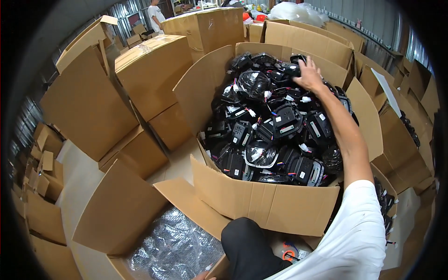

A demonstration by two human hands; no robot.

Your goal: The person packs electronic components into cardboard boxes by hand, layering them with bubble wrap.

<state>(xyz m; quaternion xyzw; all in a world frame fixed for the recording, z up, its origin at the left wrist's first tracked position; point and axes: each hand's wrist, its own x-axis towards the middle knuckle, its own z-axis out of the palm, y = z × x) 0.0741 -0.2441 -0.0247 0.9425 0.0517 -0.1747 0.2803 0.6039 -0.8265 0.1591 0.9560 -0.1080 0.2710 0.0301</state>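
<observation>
My right hand [308, 75] reaches across a large open carton [266, 198], with its fingers apart. It is at the far right of the heap, right beside a black plastic unit [291, 69] with a glossy face; whether it touches the unit is hard to see. The carton is heaped with black plastic housings [287, 116] that have coloured wires and white plugs, some in clear wrap. Only a few fingertips of my left hand [204, 276] show at the bottom edge, by the rim of a smaller open carton [114, 205]. Bubble wrap [172, 242] covers what lies in it.
Tall closed cartons [154, 70] stand at the left and back. More cartons with black units [385, 200] are at the right. A tape roll [288, 254] lies by my knee [247, 242]. Another person [155, 17] stands far off. Clear plastic bags [297, 13] lie behind.
</observation>
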